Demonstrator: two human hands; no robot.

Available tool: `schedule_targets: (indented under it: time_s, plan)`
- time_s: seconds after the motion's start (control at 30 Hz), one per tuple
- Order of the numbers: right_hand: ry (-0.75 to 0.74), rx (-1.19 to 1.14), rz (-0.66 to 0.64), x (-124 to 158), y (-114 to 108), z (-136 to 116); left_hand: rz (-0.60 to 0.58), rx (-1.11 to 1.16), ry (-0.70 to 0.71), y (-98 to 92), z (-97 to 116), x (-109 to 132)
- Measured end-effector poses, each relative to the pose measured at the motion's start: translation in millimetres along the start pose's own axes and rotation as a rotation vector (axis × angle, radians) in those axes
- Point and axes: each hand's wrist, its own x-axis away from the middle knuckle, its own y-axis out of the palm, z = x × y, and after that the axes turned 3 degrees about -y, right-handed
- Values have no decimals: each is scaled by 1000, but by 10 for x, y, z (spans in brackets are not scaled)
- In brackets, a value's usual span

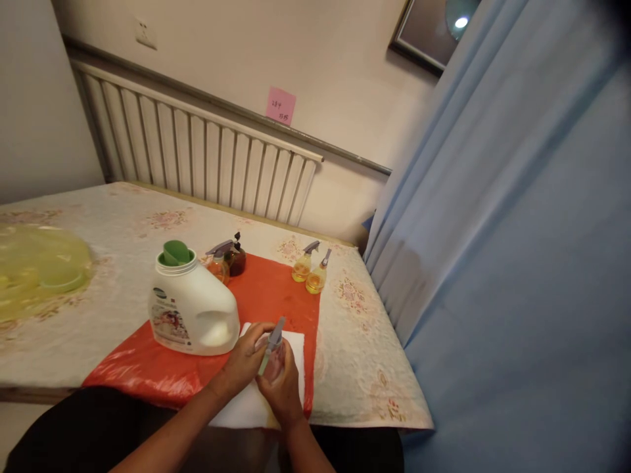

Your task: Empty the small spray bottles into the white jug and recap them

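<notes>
Both hands meet over a white cloth [296, 345] at the table's near edge. My right hand [283, 391] is wrapped round a small clear spray bottle [275, 360]. My left hand [246, 360] pinches the bottle's grey trigger head [273, 340] from the left. The bottle's lower part is hidden by my fingers. A white detergent jug [192, 312] with an upturned green cap [176, 253] stands just left of my hands on a red plastic sheet [269, 292].
Two small spray bottles of yellow liquid [310, 269] stand at the sheet's far right corner. Another spray bottle [218, 263] and a dark brown bottle [237, 257] stand behind the jug. A yellow translucent bag [39, 266] lies far left. A blue curtain [493, 230] hangs right.
</notes>
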Motion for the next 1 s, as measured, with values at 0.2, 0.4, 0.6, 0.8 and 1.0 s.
schedule_targets:
  time_s: [0.2, 0.4, 0.6, 0.8, 1.0]
  plan:
    - [-26, 24, -6, 1, 3, -11, 8, -1, 15, -22, 44, -8]
    - [-11, 25, 15, -9, 0, -53, -31, -32, 46, -51, 40, -21]
    - [-19, 19, -8, 10, -2, 2, -20, -43, 41, -49, 17, -12]
    - [-22, 23, -7, 9, 4, 13, 12, -57, 46, -23, 52, -23]
    - [-67, 57, 11, 15, 25, 34, -7, -40, 74, -23, 49, 26]
